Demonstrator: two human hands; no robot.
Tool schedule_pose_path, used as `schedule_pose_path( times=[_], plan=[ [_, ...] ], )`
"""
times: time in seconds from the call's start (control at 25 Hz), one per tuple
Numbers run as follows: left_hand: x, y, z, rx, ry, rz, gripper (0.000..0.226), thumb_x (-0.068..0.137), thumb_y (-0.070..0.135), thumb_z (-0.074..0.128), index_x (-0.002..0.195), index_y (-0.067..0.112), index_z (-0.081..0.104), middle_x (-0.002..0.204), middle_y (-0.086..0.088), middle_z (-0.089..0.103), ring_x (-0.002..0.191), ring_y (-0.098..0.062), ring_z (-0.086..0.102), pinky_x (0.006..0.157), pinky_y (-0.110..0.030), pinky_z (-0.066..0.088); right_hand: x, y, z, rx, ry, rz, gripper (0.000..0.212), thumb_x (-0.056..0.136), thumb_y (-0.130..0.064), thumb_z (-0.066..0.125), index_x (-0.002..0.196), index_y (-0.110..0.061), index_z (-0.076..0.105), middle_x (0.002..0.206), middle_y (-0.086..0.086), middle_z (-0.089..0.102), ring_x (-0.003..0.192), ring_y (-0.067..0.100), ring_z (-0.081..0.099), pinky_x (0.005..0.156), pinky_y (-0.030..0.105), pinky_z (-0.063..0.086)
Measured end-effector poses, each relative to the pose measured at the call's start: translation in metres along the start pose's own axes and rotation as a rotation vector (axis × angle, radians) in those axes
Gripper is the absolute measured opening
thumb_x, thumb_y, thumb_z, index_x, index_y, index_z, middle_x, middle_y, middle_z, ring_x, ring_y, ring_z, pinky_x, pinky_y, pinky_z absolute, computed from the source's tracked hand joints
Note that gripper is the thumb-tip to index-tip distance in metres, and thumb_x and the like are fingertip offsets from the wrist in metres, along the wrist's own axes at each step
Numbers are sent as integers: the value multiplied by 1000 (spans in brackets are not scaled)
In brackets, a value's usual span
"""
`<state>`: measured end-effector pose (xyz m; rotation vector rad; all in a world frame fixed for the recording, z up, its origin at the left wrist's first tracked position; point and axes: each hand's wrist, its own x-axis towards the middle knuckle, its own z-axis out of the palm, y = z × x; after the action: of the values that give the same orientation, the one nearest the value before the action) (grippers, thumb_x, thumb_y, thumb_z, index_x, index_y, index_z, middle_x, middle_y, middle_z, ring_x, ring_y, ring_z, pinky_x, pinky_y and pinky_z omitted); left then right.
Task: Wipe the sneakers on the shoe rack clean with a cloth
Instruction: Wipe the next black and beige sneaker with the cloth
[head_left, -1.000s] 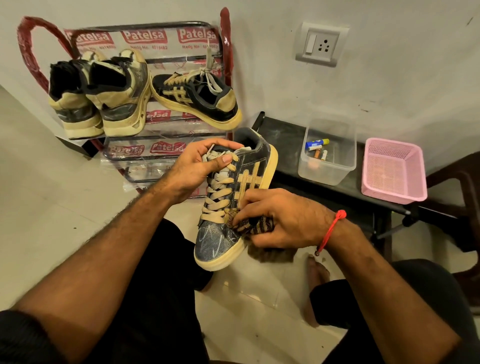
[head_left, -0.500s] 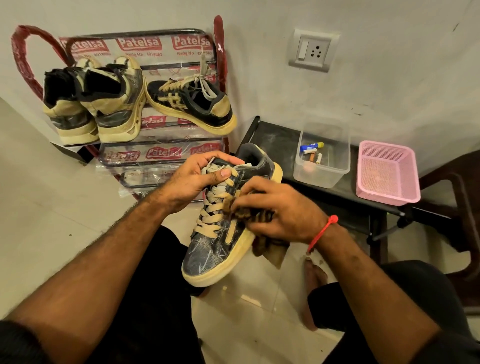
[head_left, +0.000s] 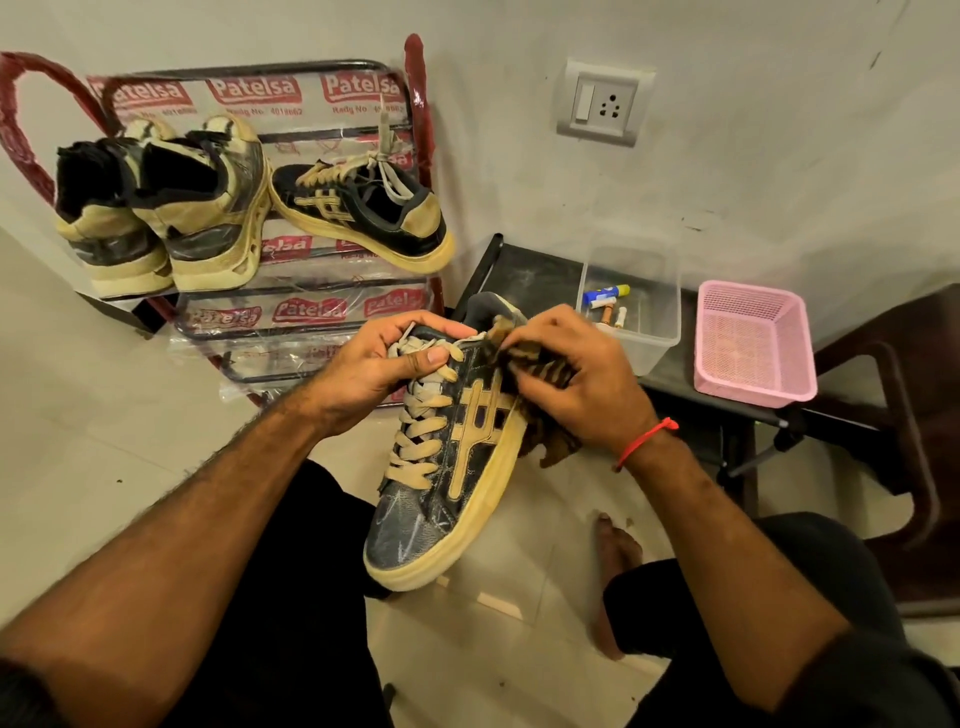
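Observation:
A dark sneaker (head_left: 447, 478) with tan stripes, tan laces and a cream sole hangs over my lap, toe toward me. My left hand (head_left: 379, 364) grips it at the tongue and upper laces. My right hand (head_left: 576, 379) presses a brown patterned cloth (head_left: 550, 431) against the sneaker's right side near the heel collar. On the top shelf of the red shoe rack (head_left: 415, 135) lies the matching sneaker (head_left: 358, 213), and left of it stand two black and cream sneakers (head_left: 202, 218) with heels toward me.
A low black table (head_left: 524, 275) to the right carries a clear plastic box (head_left: 631, 306) with small items and a pink mesh basket (head_left: 750, 348). A dark chair (head_left: 914, 415) stands at far right. A wall socket (head_left: 602, 104) is above. My bare foot (head_left: 613, 551) rests on the tiled floor.
My right hand has slid the cloth from the sneaker's front side up toward the heel collar. The sneaker has dropped lower and its toe points more toward me. My left hand keeps its grip.

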<state>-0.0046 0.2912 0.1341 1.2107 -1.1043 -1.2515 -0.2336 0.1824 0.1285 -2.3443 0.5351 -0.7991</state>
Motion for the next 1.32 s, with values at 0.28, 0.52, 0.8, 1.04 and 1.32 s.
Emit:
schedule_pose_path(
  times=[0.28,0.52,0.8,1.04,1.32],
  plan=[
    [-3,2,0,-51,-1,40,44,70,45,88,108,25,78,101,-3,76,93,-17,73,79,-28,59,-6,-5,-8,121,40,166,27,90,-17,70,117,-16,68,115,-2,61,105,1,56,96,20,49],
    [-2,4,-1,-71,-8,44,50,69,45,90,110,22,77,107,-8,76,97,-22,73,81,-31,60,-1,19,-12,-33,201,308,28,89,-16,70,117,-12,69,111,4,66,102,13,59,95,37,53],
    [0,3,-1,-174,75,81,42,72,39,87,108,20,75,105,-6,76,94,-20,74,78,-30,61,-6,0,-8,108,-61,-6,26,86,-20,71,112,-13,70,110,2,66,104,10,60,95,25,51],
    [7,-4,9,82,278,33,37,68,36,92,98,22,74,95,-6,77,86,-23,74,75,-39,61,-10,18,-1,18,13,229,29,90,-25,70,118,-22,64,125,1,57,115,10,51,98,20,45],
    [5,-5,9,325,213,151,17,77,20,84,91,16,76,82,-6,75,70,-17,69,61,-27,57,-1,17,-6,-89,216,206,36,89,-18,71,125,-16,65,121,2,65,112,6,55,100,18,47]
  ],
)
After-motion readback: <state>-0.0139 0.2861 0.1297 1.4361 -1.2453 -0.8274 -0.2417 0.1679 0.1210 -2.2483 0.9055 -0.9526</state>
